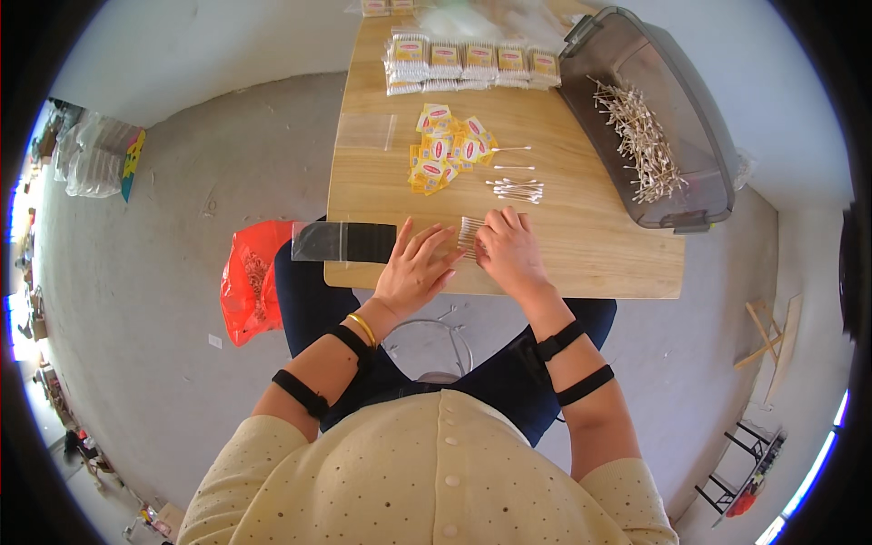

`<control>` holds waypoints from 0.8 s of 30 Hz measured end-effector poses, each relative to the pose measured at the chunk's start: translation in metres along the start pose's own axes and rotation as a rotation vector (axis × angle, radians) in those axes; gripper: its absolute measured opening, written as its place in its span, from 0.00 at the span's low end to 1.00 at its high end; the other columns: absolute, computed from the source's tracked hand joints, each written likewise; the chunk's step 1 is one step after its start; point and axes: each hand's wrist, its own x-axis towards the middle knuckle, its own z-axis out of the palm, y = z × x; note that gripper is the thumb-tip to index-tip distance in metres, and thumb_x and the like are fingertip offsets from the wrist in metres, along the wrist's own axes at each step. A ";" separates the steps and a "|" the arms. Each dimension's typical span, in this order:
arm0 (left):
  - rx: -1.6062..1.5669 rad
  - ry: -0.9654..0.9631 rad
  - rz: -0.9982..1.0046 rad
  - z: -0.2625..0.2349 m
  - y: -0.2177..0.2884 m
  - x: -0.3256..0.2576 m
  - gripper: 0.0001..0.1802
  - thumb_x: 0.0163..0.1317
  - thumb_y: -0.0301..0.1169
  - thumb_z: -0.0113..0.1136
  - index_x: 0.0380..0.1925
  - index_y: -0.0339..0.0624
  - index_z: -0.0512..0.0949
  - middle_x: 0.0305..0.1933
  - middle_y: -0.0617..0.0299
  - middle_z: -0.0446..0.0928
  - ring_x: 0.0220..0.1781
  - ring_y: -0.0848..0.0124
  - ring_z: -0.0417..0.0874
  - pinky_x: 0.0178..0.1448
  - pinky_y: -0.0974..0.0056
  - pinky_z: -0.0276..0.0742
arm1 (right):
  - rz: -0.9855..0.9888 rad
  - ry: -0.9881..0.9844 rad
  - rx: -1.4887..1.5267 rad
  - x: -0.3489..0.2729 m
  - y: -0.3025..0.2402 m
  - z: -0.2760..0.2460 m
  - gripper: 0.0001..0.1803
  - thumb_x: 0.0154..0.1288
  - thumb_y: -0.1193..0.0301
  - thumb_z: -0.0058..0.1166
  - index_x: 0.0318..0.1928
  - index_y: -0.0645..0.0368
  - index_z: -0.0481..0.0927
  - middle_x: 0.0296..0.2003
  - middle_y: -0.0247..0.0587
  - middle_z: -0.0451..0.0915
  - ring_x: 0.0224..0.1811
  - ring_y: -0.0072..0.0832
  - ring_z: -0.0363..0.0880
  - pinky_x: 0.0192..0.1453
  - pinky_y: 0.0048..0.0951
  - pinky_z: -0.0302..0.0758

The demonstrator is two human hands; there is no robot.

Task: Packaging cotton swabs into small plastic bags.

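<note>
A black strip (371, 243) is laid left of the left hand (414, 272), with fingers spread, nothing seen held. Right of these fingers, cotton swabs (468, 233) are lined up, likely steadied by the right hand (511, 256) with curled fingers; any pinch cannot be told.

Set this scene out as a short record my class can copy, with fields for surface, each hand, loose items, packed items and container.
Surface: wooden table
Left hand: fingers spread, between a flat black piece and a row of cotton swabs
Right hand: fingers bent at that row; grip unclear
Loose items: small swab pile, yellow-and-white cards
Packed items: swab packs along the far side
Container: grey bin at right, holding many swabs
</note>
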 end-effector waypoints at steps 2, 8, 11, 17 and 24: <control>-0.011 0.020 0.001 0.002 -0.003 -0.001 0.24 0.61 0.34 0.66 0.60 0.57 0.79 0.68 0.59 0.72 0.74 0.57 0.68 0.83 0.37 0.50 | -0.005 -0.020 -0.017 0.001 -0.001 -0.002 0.08 0.49 0.73 0.68 0.29 0.50 0.80 0.37 0.31 0.73 0.48 0.33 0.72 0.53 0.39 0.70; -0.373 0.235 -0.380 -0.010 0.010 0.009 0.17 0.54 0.31 0.75 0.45 0.50 0.83 0.56 0.61 0.78 0.61 0.59 0.75 0.69 0.48 0.66 | -0.005 0.108 0.106 0.000 -0.022 -0.032 0.10 0.47 0.74 0.69 0.29 0.50 0.79 0.37 0.31 0.73 0.47 0.34 0.73 0.53 0.40 0.71; -0.505 0.273 -0.344 -0.017 0.018 0.016 0.10 0.55 0.33 0.76 0.36 0.48 0.85 0.48 0.63 0.81 0.55 0.61 0.76 0.60 0.52 0.67 | -0.049 0.117 0.156 -0.005 -0.036 -0.047 0.08 0.49 0.74 0.66 0.29 0.53 0.79 0.38 0.33 0.74 0.49 0.36 0.74 0.54 0.40 0.72; -0.597 0.269 -0.398 -0.042 0.035 0.011 0.07 0.54 0.30 0.76 0.31 0.47 0.86 0.45 0.65 0.82 0.53 0.62 0.77 0.60 0.57 0.69 | 0.192 0.103 0.441 -0.031 -0.048 -0.054 0.05 0.60 0.70 0.66 0.36 0.53 0.85 0.42 0.33 0.80 0.51 0.37 0.76 0.58 0.42 0.69; -0.536 0.287 -0.363 -0.086 0.046 -0.007 0.07 0.53 0.26 0.76 0.31 0.45 0.86 0.46 0.63 0.82 0.54 0.62 0.77 0.60 0.58 0.72 | 0.303 0.065 0.779 -0.034 -0.074 -0.066 0.04 0.61 0.71 0.67 0.33 0.58 0.85 0.37 0.38 0.81 0.45 0.40 0.79 0.56 0.40 0.69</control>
